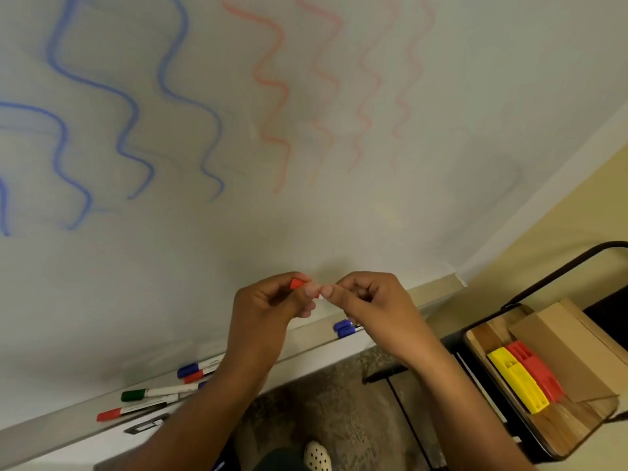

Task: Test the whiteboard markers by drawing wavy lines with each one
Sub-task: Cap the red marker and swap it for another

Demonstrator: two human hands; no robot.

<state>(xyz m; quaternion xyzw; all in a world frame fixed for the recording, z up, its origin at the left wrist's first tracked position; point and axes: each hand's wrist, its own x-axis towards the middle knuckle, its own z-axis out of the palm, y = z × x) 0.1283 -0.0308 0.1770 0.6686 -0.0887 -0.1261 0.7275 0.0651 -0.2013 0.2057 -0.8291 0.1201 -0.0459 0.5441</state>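
Both hands meet before the whiteboard [339,215], above its tray [61,424]. Left hand [268,307] grips a red marker cap [297,284]; right hand [370,300] fingers curl round the marker body, mostly hidden. Blue wavy lines [136,107] left, faint red wavy lines [278,96] right. Spare markers [159,392] lie in the tray.

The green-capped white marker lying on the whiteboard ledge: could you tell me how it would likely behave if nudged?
The green-capped white marker looks round and slim, so it would probably roll. The grey whiteboard ledge is narrow, so a roll outward could drop it off. It appears to be rigid plastic, likely light and stiff.
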